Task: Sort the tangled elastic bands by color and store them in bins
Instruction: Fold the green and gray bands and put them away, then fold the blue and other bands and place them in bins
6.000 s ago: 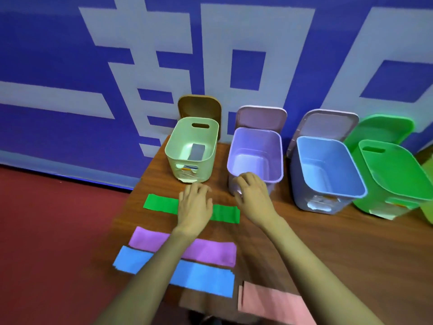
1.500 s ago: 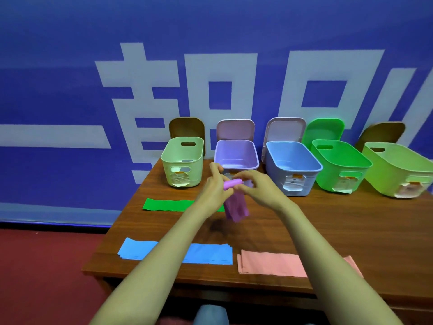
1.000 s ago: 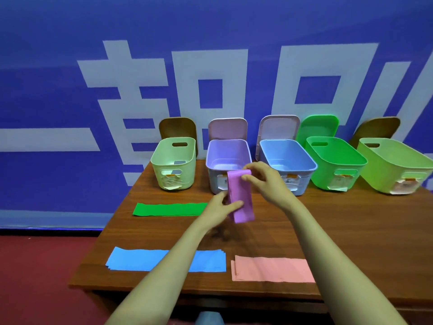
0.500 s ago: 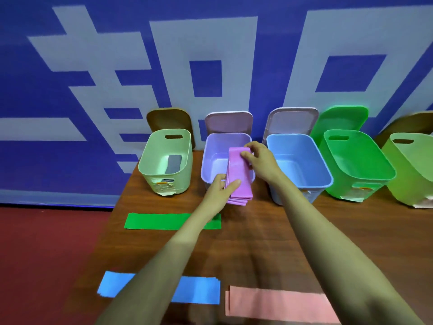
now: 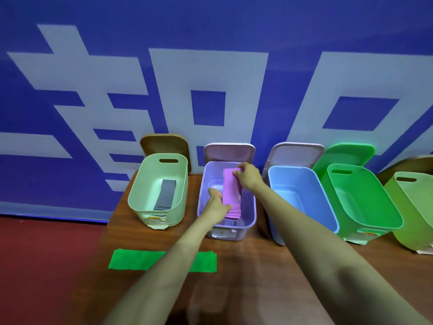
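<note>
- Head view: both hands hold a folded stack of purple bands (image 5: 230, 193) inside the lilac bin (image 5: 234, 232) at 12 o'clock. The right hand (image 5: 248, 177) pinches the far end and the left hand (image 5: 216, 207) grips the near end.
- Seemingly done: a grey band (image 5: 165, 194) lies in the pale green bin (image 5: 143, 191) at 11 o'clock.
- Remaining: green bands (image 5: 131, 259) wait on the table (image 5: 246, 266) at 8 o'clock; the blue bin (image 5: 304, 200) at 1 o'clock looks empty.
</note>
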`<action>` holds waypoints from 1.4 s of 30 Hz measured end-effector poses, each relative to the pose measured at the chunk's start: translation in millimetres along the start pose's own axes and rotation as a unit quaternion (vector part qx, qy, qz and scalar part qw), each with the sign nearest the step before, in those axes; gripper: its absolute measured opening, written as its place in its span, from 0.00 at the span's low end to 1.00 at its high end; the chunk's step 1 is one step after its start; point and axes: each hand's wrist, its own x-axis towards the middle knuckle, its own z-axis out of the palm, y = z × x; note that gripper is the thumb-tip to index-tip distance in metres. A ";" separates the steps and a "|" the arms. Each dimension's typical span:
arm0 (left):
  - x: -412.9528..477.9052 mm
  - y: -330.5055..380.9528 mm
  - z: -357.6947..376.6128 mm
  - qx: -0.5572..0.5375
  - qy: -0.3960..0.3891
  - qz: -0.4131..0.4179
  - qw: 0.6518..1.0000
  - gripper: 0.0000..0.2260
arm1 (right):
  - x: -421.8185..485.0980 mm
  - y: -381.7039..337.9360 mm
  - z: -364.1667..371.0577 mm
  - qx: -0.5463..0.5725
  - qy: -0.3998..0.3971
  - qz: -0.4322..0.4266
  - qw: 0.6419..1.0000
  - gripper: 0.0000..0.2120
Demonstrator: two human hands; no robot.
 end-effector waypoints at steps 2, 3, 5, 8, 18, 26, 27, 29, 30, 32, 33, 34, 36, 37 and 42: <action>14.8 -4.8 1.9 0.039 -0.016 -0.007 0.999 0.15 | 13.3 2.9 10.6 -0.007 -0.022 0.013 1.000 0.12; 23.4 -9.3 3.5 0.054 -0.023 -0.013 0.998 0.14 | 20.3 4.8 16.5 -0.013 -0.037 0.022 0.999 0.13; 40.2 -17.3 6.2 0.079 -0.034 -0.031 0.996 0.15 | 35.3 10.0 28.9 -0.033 -0.070 0.044 0.996 0.14; 61.1 -28.1 11.3 0.107 -0.048 -0.067 0.991 0.15 | 56.8 19.2 48.5 -0.095 -0.125 0.062 0.986 0.14; 103.0 -41.6 37.0 0.190 -0.108 -0.149 0.964 0.24 | 93.1 46.9 97.3 -0.260 -0.164 0.026 0.951 0.16; 107.7 -45.1 46.8 0.344 -0.103 -0.116 0.926 0.21 | 95.5 71.7 108.5 -0.307 -0.139 0.003 0.942 0.19; 107.4 -43.9 45.1 0.363 -0.106 -0.099 0.920 0.20 | 95.4 73.2 108.5 -0.314 -0.125 -0.010 0.941 0.19; 106.1 -42.5 43.9 0.381 -0.116 -0.076 0.914 0.18 | 93.8 72.4 109.6 -0.329 -0.104 -0.046 0.938 0.18; 104.3 -41.8 43.8 0.383 -0.121 -0.072 0.913 0.17 | 92.1 71.4 110.7 -0.337 -0.109 -0.061 0.933 0.18; 99.2 -39.4 42.5 0.394 -0.132 -0.066 0.907 0.15 | 87.9 69.5 112.1 -0.356 -0.136 -0.071 0.922 0.17; 96.4 -38.0 41.0 0.397 -0.136 -0.064 0.906 0.14 | 85.7 68.5 111.5 -0.360 -0.148 -0.064 0.919 0.17; 93.4 -36.3 39.3 0.397 -0.143 -0.063 0.904 0.14 | 83.7 67.1 109.5 -0.362 -0.158 -0.054 0.917 0.17; 87.2 -31.8 35.4 0.391 -0.160 -0.063 0.904 0.13 | 80.1 64.7 103.4 -0.367 -0.185 -0.048 0.910 0.18; 84.8 -29.8 33.6 0.384 -0.172 -0.063 0.905 0.13 | 77.5 63.3 99.0 -0.367 -0.200 -0.053 0.907 0.18; 67.9 -16.7 22.5 0.356 -0.176 -0.032 0.917 0.13 | 50.5 54.0 68.8 -0.314 -0.209 -0.076 0.923 0.27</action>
